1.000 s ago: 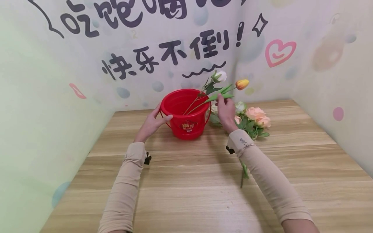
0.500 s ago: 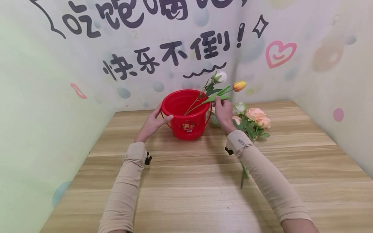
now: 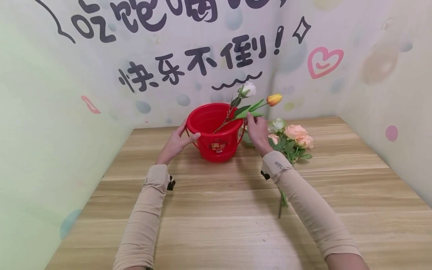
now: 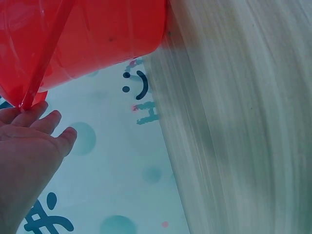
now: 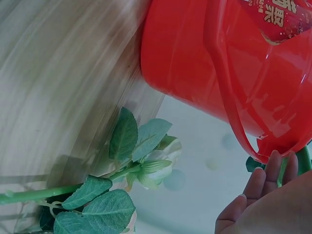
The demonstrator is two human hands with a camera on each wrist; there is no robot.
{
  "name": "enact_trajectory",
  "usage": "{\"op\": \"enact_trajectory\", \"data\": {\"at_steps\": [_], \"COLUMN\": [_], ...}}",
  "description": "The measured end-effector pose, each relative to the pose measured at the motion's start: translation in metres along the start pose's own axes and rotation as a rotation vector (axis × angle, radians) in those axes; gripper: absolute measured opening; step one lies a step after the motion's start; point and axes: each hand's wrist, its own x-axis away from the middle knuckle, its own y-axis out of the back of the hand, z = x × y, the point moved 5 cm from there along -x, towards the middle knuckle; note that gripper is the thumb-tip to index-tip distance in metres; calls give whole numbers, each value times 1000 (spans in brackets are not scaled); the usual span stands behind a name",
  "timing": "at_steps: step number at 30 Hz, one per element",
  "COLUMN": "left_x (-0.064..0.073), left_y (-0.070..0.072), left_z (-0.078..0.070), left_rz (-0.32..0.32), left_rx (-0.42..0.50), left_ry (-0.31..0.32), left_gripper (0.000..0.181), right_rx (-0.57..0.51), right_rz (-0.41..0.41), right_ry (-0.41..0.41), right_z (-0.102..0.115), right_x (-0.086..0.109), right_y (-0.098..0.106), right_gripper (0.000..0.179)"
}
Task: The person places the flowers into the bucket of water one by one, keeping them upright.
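The red bucket (image 3: 216, 129) stands upright on the table; a printed label faces front. My left hand (image 3: 175, 144) rests against its left side at the rim, thumb across the front, fingers fairly straight in the left wrist view. At the bucket's right rim, my right hand (image 3: 257, 130) pinches an orange-yellow tulip (image 3: 274, 99) near its green leaves. The tulip's stem slants down into the bucket. A white flower (image 3: 248, 90) leans out of the bucket beside it, its stem crossing the tulip's. In the right wrist view, the bucket hides most of the tulip; some green shows behind the fingers.
Peach roses (image 3: 298, 135) and a white flower (image 3: 278, 124) lie right of the bucket, partly hidden by my right hand. Their stems (image 3: 282, 198) reach toward the front under my right forearm. A printed wall (image 3: 202, 90) stands close behind the bucket.
My right hand has shifted slightly left and down, bringing the tulip nearer the bucket. The white flower has swung left. My left hand and the bucket have stayed in place.
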Motion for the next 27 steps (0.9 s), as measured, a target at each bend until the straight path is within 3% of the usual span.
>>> {"op": "enact_trajectory", "data": {"at_steps": [11, 15, 20, 27], "left_x": [1, 7, 14, 2], "left_y": [1, -1, -2, -1], "left_z": [-4, -18, -32, -3], "left_rz": [6, 31, 48, 26], "left_rx": [1, 14, 3, 7], "left_ry": [10, 34, 45, 37], "left_gripper": [86, 88, 88, 88], "right_rx": [-32, -89, -69, -2], "right_rz": [72, 117, 156, 181], "right_ry": [9, 39, 42, 57], "right_z": [-3, -5, -11, -20], "right_x": [0, 2, 2, 1], "right_y": [0, 0, 3, 15], "right_gripper": [57, 54, 62, 53]}}
